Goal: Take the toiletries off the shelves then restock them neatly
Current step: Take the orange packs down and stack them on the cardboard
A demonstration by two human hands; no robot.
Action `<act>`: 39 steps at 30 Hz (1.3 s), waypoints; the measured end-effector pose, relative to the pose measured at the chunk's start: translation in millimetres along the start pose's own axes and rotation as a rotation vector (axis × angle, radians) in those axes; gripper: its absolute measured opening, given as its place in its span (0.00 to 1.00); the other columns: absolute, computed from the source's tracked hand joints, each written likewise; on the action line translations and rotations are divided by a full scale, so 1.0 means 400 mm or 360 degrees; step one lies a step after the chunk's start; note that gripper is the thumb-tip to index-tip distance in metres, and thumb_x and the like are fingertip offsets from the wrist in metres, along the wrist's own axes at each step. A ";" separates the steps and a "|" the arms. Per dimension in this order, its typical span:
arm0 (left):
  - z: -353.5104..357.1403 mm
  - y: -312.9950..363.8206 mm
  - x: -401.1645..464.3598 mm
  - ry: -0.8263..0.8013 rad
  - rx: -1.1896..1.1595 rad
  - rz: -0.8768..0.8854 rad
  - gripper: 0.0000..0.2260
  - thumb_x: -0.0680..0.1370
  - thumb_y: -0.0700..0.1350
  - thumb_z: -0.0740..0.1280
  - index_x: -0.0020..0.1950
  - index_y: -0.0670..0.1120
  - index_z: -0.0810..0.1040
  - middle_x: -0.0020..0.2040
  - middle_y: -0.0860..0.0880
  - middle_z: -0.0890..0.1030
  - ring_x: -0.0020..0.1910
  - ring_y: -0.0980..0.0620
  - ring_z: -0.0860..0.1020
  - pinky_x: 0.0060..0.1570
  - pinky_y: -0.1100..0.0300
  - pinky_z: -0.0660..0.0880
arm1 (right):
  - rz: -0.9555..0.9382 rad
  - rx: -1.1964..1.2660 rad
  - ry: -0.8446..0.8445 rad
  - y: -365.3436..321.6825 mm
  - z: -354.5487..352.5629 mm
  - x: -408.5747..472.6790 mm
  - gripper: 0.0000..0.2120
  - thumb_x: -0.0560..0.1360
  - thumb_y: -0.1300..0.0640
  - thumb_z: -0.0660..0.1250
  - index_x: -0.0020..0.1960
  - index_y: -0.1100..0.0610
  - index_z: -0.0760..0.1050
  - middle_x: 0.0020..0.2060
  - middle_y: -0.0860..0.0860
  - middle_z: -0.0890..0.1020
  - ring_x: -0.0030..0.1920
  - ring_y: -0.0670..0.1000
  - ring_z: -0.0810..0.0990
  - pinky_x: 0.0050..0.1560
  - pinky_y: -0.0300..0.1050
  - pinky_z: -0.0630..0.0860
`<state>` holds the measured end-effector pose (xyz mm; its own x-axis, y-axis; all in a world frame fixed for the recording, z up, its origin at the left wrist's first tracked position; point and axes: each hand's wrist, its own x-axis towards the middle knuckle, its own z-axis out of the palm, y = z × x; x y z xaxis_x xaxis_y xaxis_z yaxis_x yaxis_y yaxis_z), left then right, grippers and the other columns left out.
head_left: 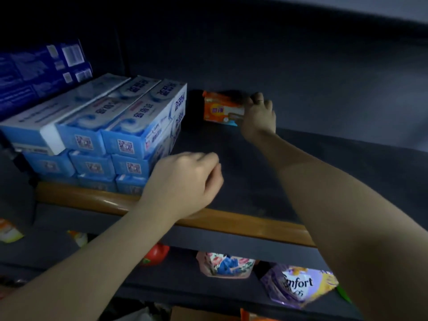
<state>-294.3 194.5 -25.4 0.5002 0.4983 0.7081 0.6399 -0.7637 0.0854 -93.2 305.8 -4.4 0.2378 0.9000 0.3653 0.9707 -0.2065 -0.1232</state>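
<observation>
One orange soap packet (223, 108) sits deep on the dark shelf (243, 181), just right of stacked blue toothpaste boxes (111, 126). The right hand (258, 117) has its grip clamped on the packet's right end. The left hand (185, 181) hovers loosely curled, holding nothing, near the shelf's wooden lip (231, 220). Whether this is removal or restocking is unclear; either way, the next move needs care near the boxes.

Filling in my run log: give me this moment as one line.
right hand: grips orange box at shelf back | left hand: loosely curled, empty | blue boxes: stacked left
</observation>
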 end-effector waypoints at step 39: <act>-0.238 0.123 -0.108 -0.0485 -0.1141 -0.0378 0.18 0.70 0.44 0.72 0.58 0.42 0.75 0.56 0.53 0.74 0.57 0.55 0.73 0.57 0.69 0.67 | 0.0316 0.1211 -0.0155 0.032 -0.404 -0.731 0.16 0.68 0.59 0.75 0.53 0.54 0.74 0.48 0.47 0.78 0.46 0.46 0.79 0.45 0.33 0.76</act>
<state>-340.0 96.5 15.0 0.6013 0.6909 0.4015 0.2714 -0.6491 0.7106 -144.5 -21.9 36.3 0.3659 0.9107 0.1919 0.6113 -0.0796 -0.7874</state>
